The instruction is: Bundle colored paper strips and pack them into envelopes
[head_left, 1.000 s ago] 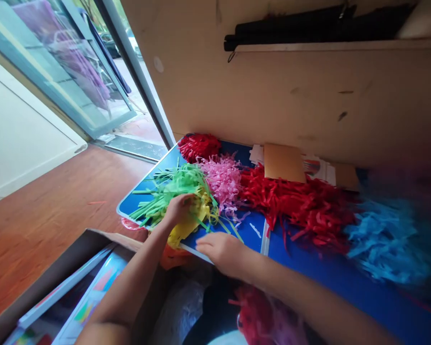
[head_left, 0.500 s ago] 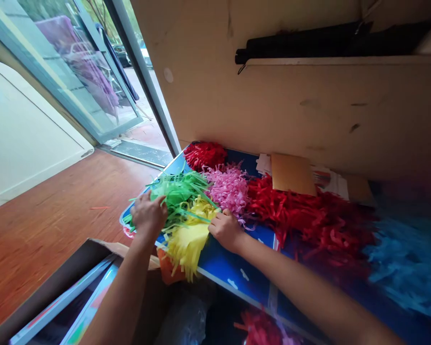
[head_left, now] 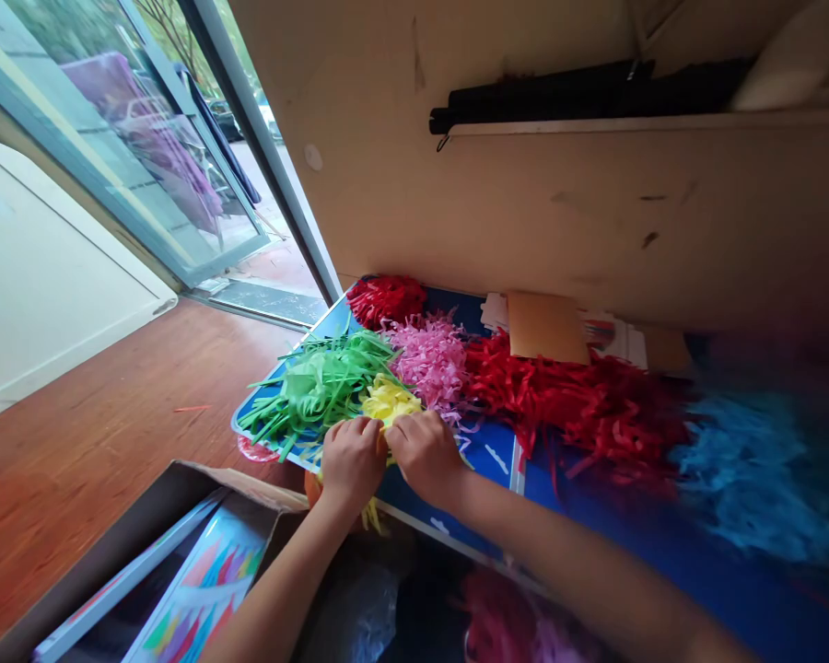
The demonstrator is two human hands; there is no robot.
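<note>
Blue table [head_left: 484, 442], near edge: L hand [head_left: 351, 465] and R hand [head_left: 425, 456] side by side, fingers curled shut on yellow paper strips [head_left: 391, 401]. Green strips [head_left: 318, 382] and pink strips [head_left: 428, 359] just behind, on table.

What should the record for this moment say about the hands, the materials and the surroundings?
left hand: closed on yellow shredded paper
right hand: closed on the same paper, beside the left hand
nearby: green shredded paper, pink shredded paper, red shredded paper
surface: blue table
surroundings: kraft envelope, open cardboard box, wooden floor, glass door
</note>
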